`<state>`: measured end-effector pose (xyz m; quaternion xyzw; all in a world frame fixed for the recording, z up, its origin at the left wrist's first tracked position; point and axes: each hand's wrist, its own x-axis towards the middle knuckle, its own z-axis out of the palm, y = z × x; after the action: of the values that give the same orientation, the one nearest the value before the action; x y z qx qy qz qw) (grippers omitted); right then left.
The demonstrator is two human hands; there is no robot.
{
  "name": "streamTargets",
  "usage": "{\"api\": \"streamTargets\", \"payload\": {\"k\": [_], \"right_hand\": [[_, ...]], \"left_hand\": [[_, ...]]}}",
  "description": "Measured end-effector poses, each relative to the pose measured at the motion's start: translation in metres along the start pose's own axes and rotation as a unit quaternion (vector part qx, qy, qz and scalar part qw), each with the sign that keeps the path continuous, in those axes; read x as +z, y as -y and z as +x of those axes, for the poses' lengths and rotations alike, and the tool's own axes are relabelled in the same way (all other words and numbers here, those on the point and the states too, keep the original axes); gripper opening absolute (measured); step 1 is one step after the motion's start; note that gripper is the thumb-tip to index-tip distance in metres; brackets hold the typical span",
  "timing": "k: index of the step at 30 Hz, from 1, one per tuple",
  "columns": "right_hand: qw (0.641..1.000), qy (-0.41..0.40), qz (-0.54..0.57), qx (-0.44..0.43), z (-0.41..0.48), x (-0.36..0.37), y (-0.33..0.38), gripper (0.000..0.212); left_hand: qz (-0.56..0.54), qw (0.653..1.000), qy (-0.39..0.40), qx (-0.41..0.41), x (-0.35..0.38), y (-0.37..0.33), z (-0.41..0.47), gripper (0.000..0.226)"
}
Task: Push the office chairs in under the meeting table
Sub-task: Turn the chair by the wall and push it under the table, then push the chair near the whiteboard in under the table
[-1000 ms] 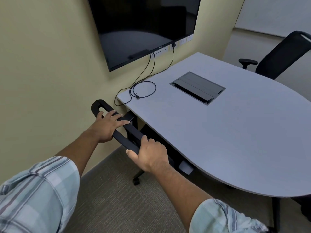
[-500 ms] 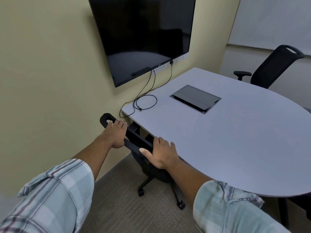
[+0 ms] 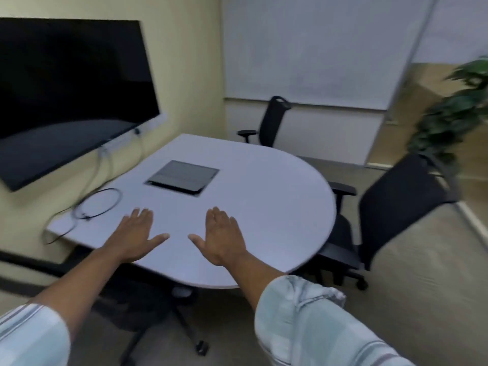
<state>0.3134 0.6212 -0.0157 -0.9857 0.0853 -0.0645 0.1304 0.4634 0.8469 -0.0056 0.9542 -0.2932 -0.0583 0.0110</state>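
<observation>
Both hands, the left hand [image 3: 137, 235] and right hand [image 3: 221, 235], hover open and empty, palms down over the near edge of the meeting table [image 3: 264, 207]. One chair [image 3: 158, 299] at six o'clock sits tucked under it, so I judge that step finished. Next come the black mesh chair [image 3: 396, 207] at three o'clock, seat partly under, and the far chair [image 3: 273, 122] at twelve o'clock, standing clear of the table.

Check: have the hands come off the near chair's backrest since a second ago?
Yes. Both hands, left hand and right hand, are open above the table, no longer on the near chair at its edge.
</observation>
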Motion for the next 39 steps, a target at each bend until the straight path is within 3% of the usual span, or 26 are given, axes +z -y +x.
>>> {"api": "streamTargets", "payload": {"k": [4,10,19,25,29,39], "right_hand": [[0.998,-0.029,-0.003,0.051,-0.030,-0.030,-0.106,0.085],[0.990,-0.053,-0.035,0.127,-0.083,-0.078,-0.264,0.078],[0.973,-0.097,-0.080,0.192,-0.153,-0.161,-0.445,0.080],[0.959,-0.127,-0.101,0.231,-0.158,-0.198,-0.547,0.081],[0.957,-0.146,-0.113,0.224,-0.139,-0.224,-0.608,0.081],[0.959,-0.136,-0.128,0.211,-0.065,-0.267,-0.763,0.083]], "left_hand": [[-0.027,0.996,-0.039,0.071,0.008,-0.124,0.029,0.111],[-0.064,0.983,-0.030,0.167,0.027,-0.314,0.067,0.109],[-0.082,0.966,-0.066,0.235,0.026,-0.543,0.124,0.097],[-0.116,0.950,-0.102,0.273,0.015,-0.655,0.165,0.099],[-0.119,0.946,-0.111,0.280,0.014,-0.707,0.211,0.085],[-0.125,0.955,-0.116,0.241,0.006,-0.810,0.349,0.082]]}}
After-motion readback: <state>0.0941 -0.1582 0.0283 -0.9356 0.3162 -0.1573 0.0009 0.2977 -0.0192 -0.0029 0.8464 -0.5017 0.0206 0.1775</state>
